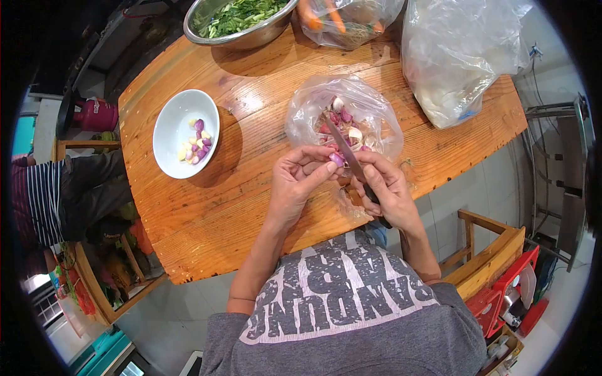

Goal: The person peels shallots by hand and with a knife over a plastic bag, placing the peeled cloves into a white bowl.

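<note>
Between the thumb and fingers of my left hand [300,182] is a small purple shallot [337,159]. My right hand [387,193] grips a knife [344,145] by its dark handle, with the blade slanting up and left, close beside the shallot. Beneath and beyond both hands lies an open clear plastic bag [301,103] with red shallots, pale garlic and papery skins in it. Off to the left stands a white bowl [168,113] holding several peeled purple shallots [199,125] and pale cloves [182,153].
A metal bowl of chopped greens [241,19] sits at the table's far edge. Beside it are a bag of carrots [351,25] and a large clear bag [461,56]. A person in a striped top [50,200] is at the left. A wooden chair [489,257] stands at right.
</note>
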`<state>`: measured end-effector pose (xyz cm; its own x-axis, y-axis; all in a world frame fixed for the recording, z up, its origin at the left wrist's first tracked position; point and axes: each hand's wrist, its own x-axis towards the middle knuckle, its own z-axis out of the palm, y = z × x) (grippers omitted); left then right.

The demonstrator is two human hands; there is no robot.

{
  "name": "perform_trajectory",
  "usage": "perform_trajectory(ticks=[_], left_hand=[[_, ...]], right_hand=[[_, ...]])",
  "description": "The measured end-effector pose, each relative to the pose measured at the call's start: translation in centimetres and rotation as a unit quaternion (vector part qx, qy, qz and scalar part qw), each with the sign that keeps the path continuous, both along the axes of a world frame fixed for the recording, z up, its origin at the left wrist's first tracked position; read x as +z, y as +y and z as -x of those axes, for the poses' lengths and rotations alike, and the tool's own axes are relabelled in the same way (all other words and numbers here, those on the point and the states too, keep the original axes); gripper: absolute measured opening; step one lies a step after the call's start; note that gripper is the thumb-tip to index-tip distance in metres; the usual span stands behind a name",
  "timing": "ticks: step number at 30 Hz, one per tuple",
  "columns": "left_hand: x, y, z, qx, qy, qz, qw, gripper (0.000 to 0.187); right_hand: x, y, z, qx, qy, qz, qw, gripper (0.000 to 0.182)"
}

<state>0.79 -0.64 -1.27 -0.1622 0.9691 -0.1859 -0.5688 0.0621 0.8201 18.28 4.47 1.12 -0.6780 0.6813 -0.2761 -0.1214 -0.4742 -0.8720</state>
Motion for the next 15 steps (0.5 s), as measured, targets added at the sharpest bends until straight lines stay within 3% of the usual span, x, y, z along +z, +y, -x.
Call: perform_trajectory(ticks=[4,8,15], left_hand=[[0.05,-0.01,0.14,-0.018,-0.029,-0.002,0.999,0.022],[0.08,-0.05,-0.19,-0.010,0.015,-0.005,1.000,0.023],[-0.05,-0.05,0.23,-0.008,-0.028,-0.007,1.000,0.024]], right_hand=[[0.31,0.15,-0.12,-0.005,0.045,0.101,0.994,0.032],[-0.17,-0.03,0.02,0.003,0.047,0.056,0.997,0.033],[-0.31,0.01,-0.20,-0.031,0.030,0.038,0.998,0.033]])
